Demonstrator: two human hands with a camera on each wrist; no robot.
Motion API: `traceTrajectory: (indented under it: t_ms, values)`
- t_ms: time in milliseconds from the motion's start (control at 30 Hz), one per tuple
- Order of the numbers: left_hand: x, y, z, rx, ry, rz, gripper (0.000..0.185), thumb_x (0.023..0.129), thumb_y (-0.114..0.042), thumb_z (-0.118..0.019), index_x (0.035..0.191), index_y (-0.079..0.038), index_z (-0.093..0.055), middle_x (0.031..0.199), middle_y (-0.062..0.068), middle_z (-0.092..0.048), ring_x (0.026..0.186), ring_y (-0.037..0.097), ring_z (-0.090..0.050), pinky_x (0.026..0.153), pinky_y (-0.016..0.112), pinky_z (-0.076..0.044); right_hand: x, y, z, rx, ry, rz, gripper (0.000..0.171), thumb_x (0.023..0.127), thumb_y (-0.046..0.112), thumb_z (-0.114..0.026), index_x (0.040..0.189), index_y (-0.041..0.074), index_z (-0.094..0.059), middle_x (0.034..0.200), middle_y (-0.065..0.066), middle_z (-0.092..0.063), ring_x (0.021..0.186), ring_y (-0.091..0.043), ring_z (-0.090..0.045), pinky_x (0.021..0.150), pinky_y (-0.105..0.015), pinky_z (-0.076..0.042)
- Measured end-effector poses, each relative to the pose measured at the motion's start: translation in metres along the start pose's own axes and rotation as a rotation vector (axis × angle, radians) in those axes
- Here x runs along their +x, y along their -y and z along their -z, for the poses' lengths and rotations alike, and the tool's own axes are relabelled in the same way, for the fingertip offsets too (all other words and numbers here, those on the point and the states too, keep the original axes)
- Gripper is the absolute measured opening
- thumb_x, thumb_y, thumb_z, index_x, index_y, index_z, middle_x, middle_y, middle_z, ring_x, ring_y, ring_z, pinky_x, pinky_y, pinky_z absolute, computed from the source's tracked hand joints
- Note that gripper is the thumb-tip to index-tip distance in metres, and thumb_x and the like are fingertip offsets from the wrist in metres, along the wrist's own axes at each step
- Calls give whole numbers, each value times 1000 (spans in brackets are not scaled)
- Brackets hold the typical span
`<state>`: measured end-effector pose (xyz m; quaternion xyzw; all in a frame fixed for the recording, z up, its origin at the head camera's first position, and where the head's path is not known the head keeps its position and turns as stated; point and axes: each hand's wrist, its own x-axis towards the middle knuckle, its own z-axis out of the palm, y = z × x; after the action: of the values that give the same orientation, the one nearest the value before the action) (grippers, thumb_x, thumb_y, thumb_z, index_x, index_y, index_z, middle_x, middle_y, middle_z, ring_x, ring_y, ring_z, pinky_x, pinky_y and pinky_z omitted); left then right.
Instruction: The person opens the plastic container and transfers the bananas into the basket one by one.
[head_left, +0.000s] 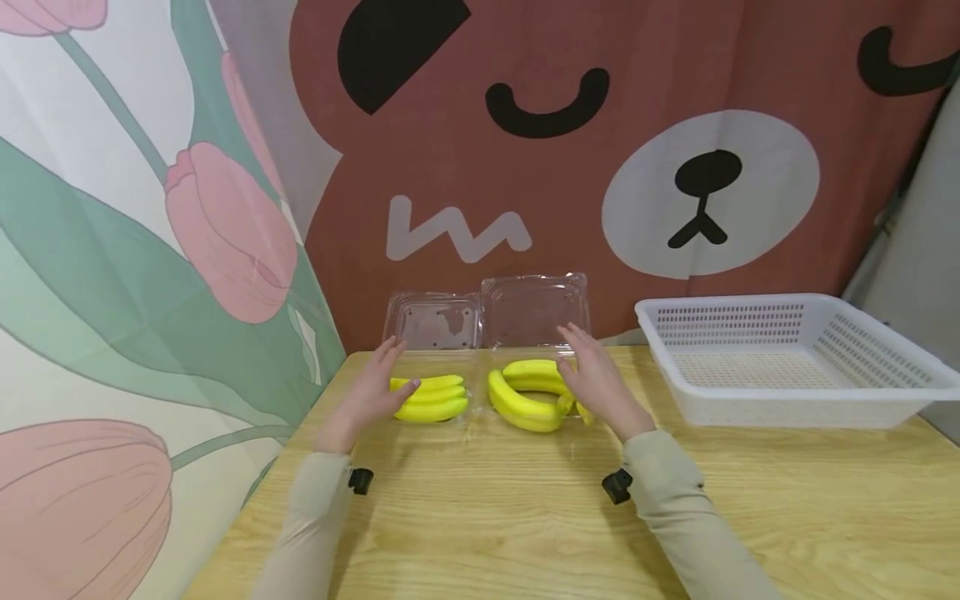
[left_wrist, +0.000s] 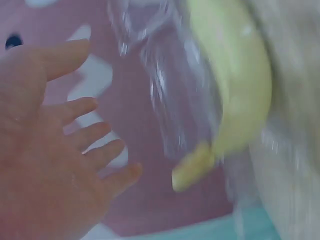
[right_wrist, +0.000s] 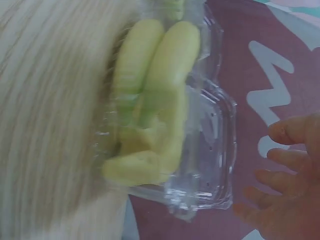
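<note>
Left hand: my left hand point(head_left: 372, 390) lies with fingers straight and spread, clamped on nothing; it rests at the left edge of the left box, just beside the fruit, so the box stays put from that side.
Right hand: my right hand point(head_left: 596, 381) is likewise flat with its fingers apart, laid over the right side of the right banana bunch point(head_left: 529, 395), holding nothing in a grip.
Left banana bunch: the left banana bunch point(head_left: 431, 399) sits in its clear plastic box on the worktop point(head_left: 787, 500), near the back edge, between my two hands.
Lids: both clear lids point(head_left: 487, 312) stand upright against the curtain, which keeps the boxes open and the bananas reachable from above.
Basket: a white basket point(head_left: 795, 358) stands well apart to the right, with nothing in it that I can see.
Wrist views: blurred; they show open fingers point(left_wrist: 95, 135) and bananas point(right_wrist: 155, 100) in clear plastic.
</note>
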<state>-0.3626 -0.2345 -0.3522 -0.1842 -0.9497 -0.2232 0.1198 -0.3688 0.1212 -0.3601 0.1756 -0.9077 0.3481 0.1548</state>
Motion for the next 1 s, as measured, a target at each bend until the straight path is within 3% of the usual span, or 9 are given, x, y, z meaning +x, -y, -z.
traceTrajectory:
  t_ms: [100,267,433,600,833,1000]
  values:
    - [3,-16,-20,-4,41,-74,70,97,-29,-63,154,-3,-30,160,21,-17,142,42,-25,109,59,-31,1,-6,-4,-16,30,-1,57,100,13,-53,151,-1,-33,158,-23,-21,143,-44,-21,115,-59,-17]
    - [5,-43,-56,-34,186,-178,68,97,-29,-63,153,-6,-32,161,16,-17,145,37,-23,113,52,-30,1,-15,-14,-42,94,-14,58,99,10,-55,151,-2,-33,157,-25,-25,142,-44,-23,115,-58,-19]
    - [4,-56,-80,5,316,-200,72,99,-35,-59,156,-6,-26,164,12,-9,149,32,-7,118,49,-17,-3,-18,-22,-63,129,-21,60,98,8,-57,150,-6,-30,154,-28,-29,142,-44,-25,116,-55,-20]
    - [2,-57,-89,104,329,-211,74,99,-39,-57,157,-7,-22,163,14,-10,149,35,-5,117,54,-16,-4,-23,-31,-114,165,-49,61,98,10,-54,150,-9,-28,153,-29,-29,142,-45,-25,116,-54,-19]
    - [-1,-63,-91,152,320,-196,78,99,-42,-56,157,-5,-19,163,15,-10,149,34,-8,117,55,-15,-3,-26,-39,-231,173,-75,60,98,13,-55,148,-10,-31,151,-31,-30,141,-46,-25,117,-55,-11]
    - [-2,-65,-91,173,303,-177,81,98,-43,-58,157,-3,-18,163,14,-11,149,32,-8,118,53,-15,-2,-26,-41,-278,113,-62,56,96,13,-62,142,-10,-41,138,-31,-48,130,-47,-41,113,-56,-24]
